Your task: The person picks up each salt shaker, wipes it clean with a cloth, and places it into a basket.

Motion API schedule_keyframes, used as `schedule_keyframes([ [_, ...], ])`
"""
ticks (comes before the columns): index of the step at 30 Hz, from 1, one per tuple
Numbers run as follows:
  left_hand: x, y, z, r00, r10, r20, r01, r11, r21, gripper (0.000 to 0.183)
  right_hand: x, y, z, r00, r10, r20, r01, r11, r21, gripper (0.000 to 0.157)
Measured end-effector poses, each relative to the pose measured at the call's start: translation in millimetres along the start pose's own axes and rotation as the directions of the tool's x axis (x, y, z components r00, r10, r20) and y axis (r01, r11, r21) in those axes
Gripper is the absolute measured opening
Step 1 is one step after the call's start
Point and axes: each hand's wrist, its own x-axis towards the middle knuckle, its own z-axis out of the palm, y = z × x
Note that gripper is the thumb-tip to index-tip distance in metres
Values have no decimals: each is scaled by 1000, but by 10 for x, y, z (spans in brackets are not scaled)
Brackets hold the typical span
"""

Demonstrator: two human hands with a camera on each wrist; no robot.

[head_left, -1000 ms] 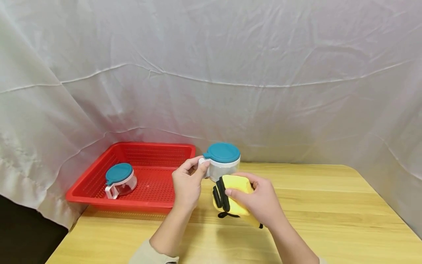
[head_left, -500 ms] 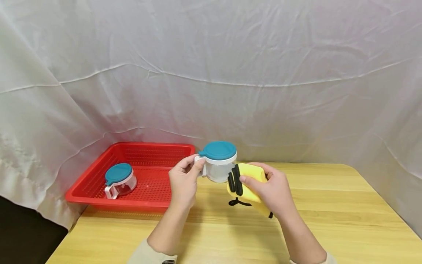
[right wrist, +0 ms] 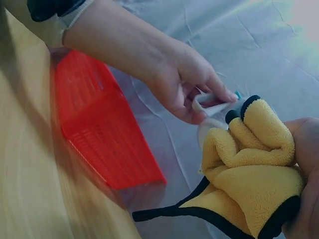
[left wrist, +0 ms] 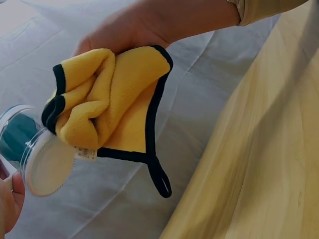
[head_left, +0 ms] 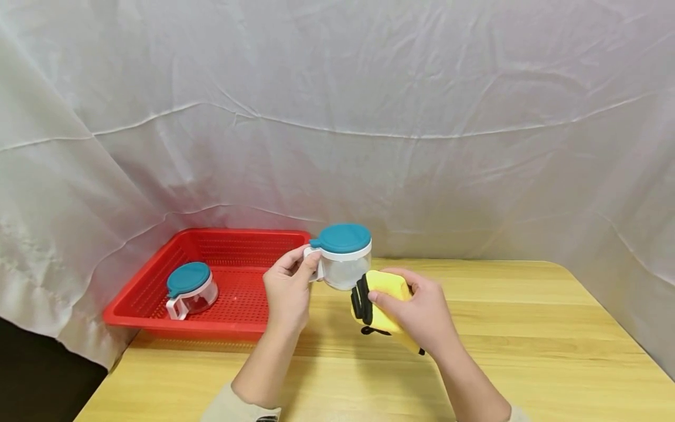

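Observation:
My left hand (head_left: 289,288) pinches the white handle of a clear jar (head_left: 344,273) with a teal lid (head_left: 345,238), held up above the table. A folded yellow cloth (head_left: 389,288) with black edging is gripped in my right hand (head_left: 426,313), close to the jar's lower right side. In the left wrist view the cloth (left wrist: 107,104) hangs with a black loop at its corner and overlaps the jar's base (left wrist: 50,167). The right wrist view has the cloth (right wrist: 254,169) covering most of the jar. Whether cloth and jar touch is hard to tell.
A red perforated basket (head_left: 211,335) stands on the left of the wooden table (head_left: 506,340). Inside it sits a second clear jar (head_left: 203,298) with a teal lid and white handle. A pale curtain (head_left: 337,117) hangs behind and at both sides.
My left hand and the jar have shifted slightly left. The cloth in my right hand moved right and up, then back left and down near the jar.

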Motion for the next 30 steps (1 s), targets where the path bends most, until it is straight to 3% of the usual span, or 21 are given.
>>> schedule_keyframes([
  [8,-25,-11,31,999,53,2,-53,998,22,28,-67,-42,81,999,-41,0,41,997,-61,35],
  [14,-20,7,23,999,29,27,-29,999,30,28,-8,-11,-14,998,-45,-46,41,995,-88,35],
  [24,-12,4,-5,992,-28,123,26,999,22,26,69,-8,-227,988,-18,-153,-3,990,-138,38],
  [30,-31,-31,11,991,-4,130,-2,999,50,24,11,-58,-218,979,-91,-184,64,987,-151,38],
])
